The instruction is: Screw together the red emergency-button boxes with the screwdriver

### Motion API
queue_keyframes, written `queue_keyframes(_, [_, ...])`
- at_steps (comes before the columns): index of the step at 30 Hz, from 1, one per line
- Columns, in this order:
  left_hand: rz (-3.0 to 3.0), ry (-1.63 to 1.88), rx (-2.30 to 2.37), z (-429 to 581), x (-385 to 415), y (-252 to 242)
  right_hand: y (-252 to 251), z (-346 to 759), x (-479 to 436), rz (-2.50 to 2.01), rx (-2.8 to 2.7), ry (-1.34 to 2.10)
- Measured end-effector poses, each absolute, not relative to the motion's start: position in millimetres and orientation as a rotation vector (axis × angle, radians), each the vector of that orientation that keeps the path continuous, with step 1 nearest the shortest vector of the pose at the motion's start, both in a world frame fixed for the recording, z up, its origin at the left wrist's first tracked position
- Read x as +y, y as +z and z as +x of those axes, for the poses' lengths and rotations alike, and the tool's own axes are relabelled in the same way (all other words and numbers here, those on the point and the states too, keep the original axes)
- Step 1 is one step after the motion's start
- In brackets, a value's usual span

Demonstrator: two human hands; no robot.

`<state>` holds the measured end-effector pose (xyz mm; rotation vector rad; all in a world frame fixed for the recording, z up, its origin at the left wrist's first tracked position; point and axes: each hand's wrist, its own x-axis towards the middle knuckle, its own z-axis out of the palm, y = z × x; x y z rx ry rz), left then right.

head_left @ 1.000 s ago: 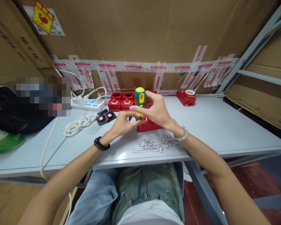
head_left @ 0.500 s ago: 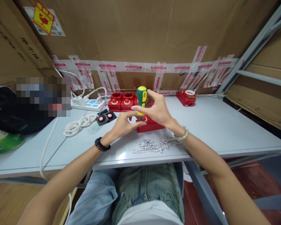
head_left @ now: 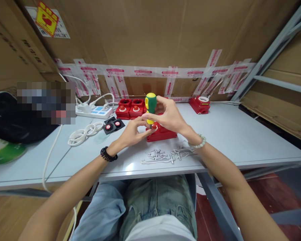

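My right hand grips a screwdriver with a green and yellow handle, thumb in front and fingers curled behind. The screwdriver stands nearly upright, its shaft pointing down at the left end of a red housing. Around that same end my left hand is closed, thumb in front and fingers beside the shaft. The screwdriver's tip and whatever it touches are hidden by the left hand. Loose silver screws lie on the table just in front of the housing.
Several red housings stand at the back, and another red unit sits back right. White rings, black plates with round red-centred parts and a power strip are at left. White strings lie near the screws.
The screwdriver handle has turned, its yellow patch now facing left instead of right. My right hand has shifted slightly with it; my left hand stays at the housing.
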<state>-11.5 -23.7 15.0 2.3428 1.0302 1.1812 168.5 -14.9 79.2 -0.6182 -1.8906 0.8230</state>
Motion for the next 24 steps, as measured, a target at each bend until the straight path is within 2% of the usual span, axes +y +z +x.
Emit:
queue_keyframes(3, [2.407, 1.131, 1.041, -11.8, -21.1, 10.3, 74.5, 160.0, -18.2, -0.663, -1.867, 0.673])
queue_keyframes(5, [2.414, 1.091, 1.047, -11.8, -19.7, 8.1, 74.6, 159.5, -18.9, -0.664, -1.87, 0.701])
queue_keyframes(11, [2.456, 1.053, 0.96, -11.5, -19.9, 10.9, 87.9, 179.5, -14.9, -0.497, -1.965, 1.185])
queue_keyframes(13, [2.461, 1.053, 0.926, -11.3, -20.2, 11.9, 90.2, 182.5, -14.3, -0.482, -1.992, 1.245])
queue_keyframes(15, [2.455, 1.062, 0.93, -11.4, -19.9, 11.4, 88.6, 179.6, -15.2, -0.536, -1.966, 1.132])
queue_keyframes(20, [2.45, 1.036, 1.009, -12.0, -17.1, 6.0, 76.2, 160.0, -23.0, -0.799, -1.87, 0.563])
queue_keyframes(24, [2.431, 1.037, 0.994, -11.5, -16.0, 3.9, 72.7, 153.6, -26.6, -0.852, -1.85, 0.409])
